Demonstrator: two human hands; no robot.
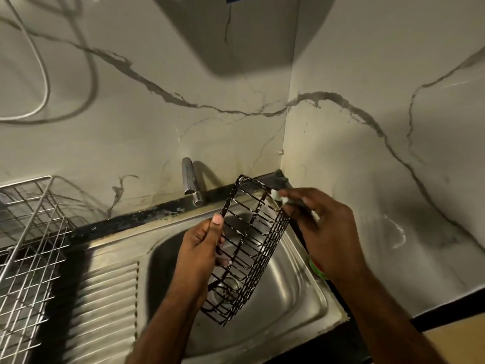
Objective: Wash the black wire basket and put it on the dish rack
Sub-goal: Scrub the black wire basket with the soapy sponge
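i'm over the steel sink [301, 303] now, black wire basket [249, 248] held up above the bowl, tilted on its long axis so one short end points up toward the wall corner and the other hangs low near the drain [228, 285]. my left hand [202, 248] grips the basket's long left rim, thumb laid up along the wire, fingers curled round behind it. my right hand [320, 227] is at the upper right side of the basket, fingers closed round a dark scrubber [294, 203] with white foam [277, 194] at its tip, and that foam is touching the top edge wire — there are pale suds streaked along several of the basket's bars too. the two hands are apart, one on each side of the basket. a green band [316, 267] shows at my right wrist. behind the basket the chrome tap [190, 182] stands at the back of the sink, spout pointing down, no water visible. to the left of the bowl runs the ribbed steel drainboard [105, 306], and beyond that, at the far left, the metal dish rack [29, 245] — a silver grid, well apart from the basket. a dark, scuffed counter edge [136, 219] runs along the back. the walls are pale marble-look panels with grey veins, meeting in a corner just behind my right hand; a white hose [42, 61] loops on the left wall, and a pale appliance [236, 30] hangs overhead.
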